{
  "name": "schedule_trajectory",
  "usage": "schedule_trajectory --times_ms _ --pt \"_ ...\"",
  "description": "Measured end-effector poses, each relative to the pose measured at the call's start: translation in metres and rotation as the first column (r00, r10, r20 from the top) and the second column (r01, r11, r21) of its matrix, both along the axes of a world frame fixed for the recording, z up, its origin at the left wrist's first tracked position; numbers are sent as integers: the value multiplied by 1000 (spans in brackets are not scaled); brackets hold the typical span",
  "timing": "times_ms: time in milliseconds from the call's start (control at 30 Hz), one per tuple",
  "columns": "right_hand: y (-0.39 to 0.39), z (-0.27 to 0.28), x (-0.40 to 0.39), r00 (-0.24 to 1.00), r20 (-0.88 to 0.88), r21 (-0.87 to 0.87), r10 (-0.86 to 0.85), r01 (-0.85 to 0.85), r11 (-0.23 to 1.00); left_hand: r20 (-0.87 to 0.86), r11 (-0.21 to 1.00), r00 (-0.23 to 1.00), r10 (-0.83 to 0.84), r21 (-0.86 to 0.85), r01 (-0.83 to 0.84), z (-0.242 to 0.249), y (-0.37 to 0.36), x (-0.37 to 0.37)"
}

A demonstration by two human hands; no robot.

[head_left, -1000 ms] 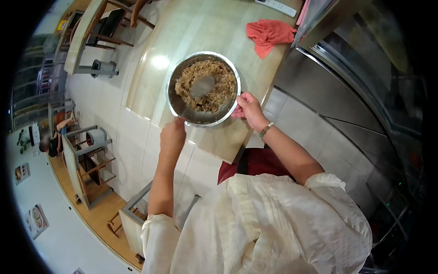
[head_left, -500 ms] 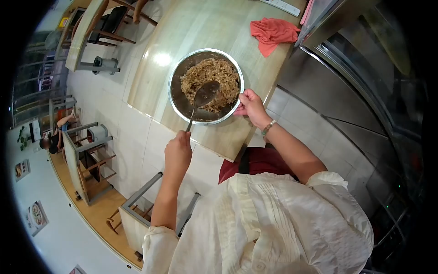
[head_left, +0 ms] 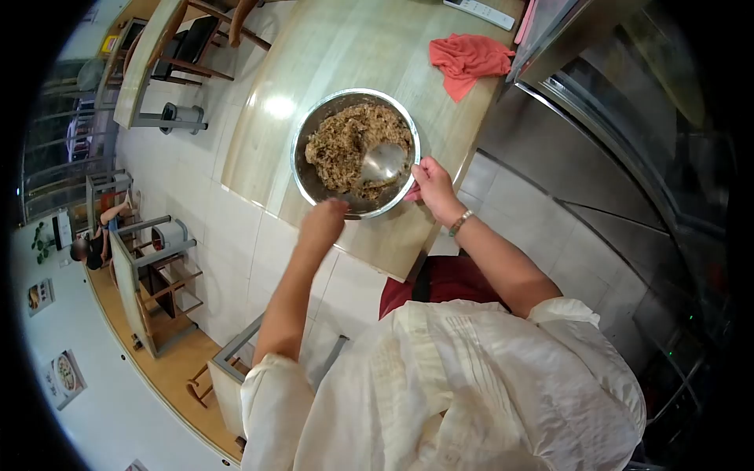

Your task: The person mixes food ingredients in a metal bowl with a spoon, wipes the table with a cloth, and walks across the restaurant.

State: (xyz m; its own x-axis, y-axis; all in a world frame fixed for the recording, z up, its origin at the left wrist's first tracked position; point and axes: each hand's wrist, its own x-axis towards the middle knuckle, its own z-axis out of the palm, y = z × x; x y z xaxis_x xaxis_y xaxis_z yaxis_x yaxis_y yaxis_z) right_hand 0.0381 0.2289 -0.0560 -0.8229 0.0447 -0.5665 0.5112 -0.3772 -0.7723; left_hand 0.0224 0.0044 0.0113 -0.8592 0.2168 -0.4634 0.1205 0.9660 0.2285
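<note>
A round steel mixing bowl (head_left: 299,169) rests near the corner of the wooden table, filled with a brown, grainy, moist mixture (head_left: 342,145). My left hand (head_left: 323,220), at the bowl's near left rim, is closed round the handle of a large metal spoon (head_left: 383,162). The spoon's shiny head lies on the right part of the mixture, and its handle is mostly hidden or blurred. On the right, my right hand (head_left: 431,188) pinches the bowl's rim, with the thumb on top and the other fingers at the outer side. A beaded bracelet circles that wrist.
A crumpled red cloth (head_left: 467,63) lies on the table (head_left: 267,157) beyond the bowl, near a white remote-like object (head_left: 481,12). Steel equipment (head_left: 542,141) stands to the right. Chairs (head_left: 195,47), other tables and a seated person (head_left: 98,239) are at the left.
My left hand has moved up and right, close to the rim. The spoon head has shifted right through the mixture and turned to a brighter side. My right hand stays on the rim.
</note>
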Motion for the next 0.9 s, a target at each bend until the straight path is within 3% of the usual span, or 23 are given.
schedule_trajectory --times_ms 33,133,200,267,367,433,533,567,600,700,800,833,900 --pt "-1 -1 -2 1000 -3 -5 -8 8 1000 -58 1000 998 -22 -2 22 -21 -20 -16" --pt "1 -5 3 999 -17 42 30 -29 999 -167 993 986 -22 -122 2 31 -17 -38" --pt "0 -6 0 1000 -16 -23 -12 12 1000 -214 987 974 -73 -156 40 63 -11 -47" --pt "0 -2 0 1000 -19 -25 -16 15 1000 -299 937 951 -78 -349 -33 83 -6 -51" --pt "1 -3 0 1000 -30 -36 -7 6 999 -410 899 872 -268 -433 72 64 -24 -73" --pt "0 -4 1 999 -34 -56 -6 4 998 -237 908 958 -163 -416 52 32 -48 -59" --pt "1 -6 -2 1000 9 -82 -7 8 997 -119 990 990 78 -109 -91 10 -54 6" --pt "1 -2 -1 1000 -7 -50 22 -22 999 -11 989 994 104 103 -103 -33 -82 27" --pt "2 1 -2 998 -27 -12 51 -51 999 353 842 804 478 74 -534 36 -12 31" --pt "3 -6 -1 998 -45 -81 49 -53 995 651 596 517 555 122 -794 31 34 25" --pt "4 -6 1 999 -14 -135 50 -52 989 731 411 451 513 252 -876 26 40 36" --pt "4 -5 0 998 -15 -137 61 -62 989 729 402 446 519 253 -880 33 39 39" --pt "5 -2 1 999 -6 -190 48 -48 981 573 412 549 609 363 -836 51 35 46"
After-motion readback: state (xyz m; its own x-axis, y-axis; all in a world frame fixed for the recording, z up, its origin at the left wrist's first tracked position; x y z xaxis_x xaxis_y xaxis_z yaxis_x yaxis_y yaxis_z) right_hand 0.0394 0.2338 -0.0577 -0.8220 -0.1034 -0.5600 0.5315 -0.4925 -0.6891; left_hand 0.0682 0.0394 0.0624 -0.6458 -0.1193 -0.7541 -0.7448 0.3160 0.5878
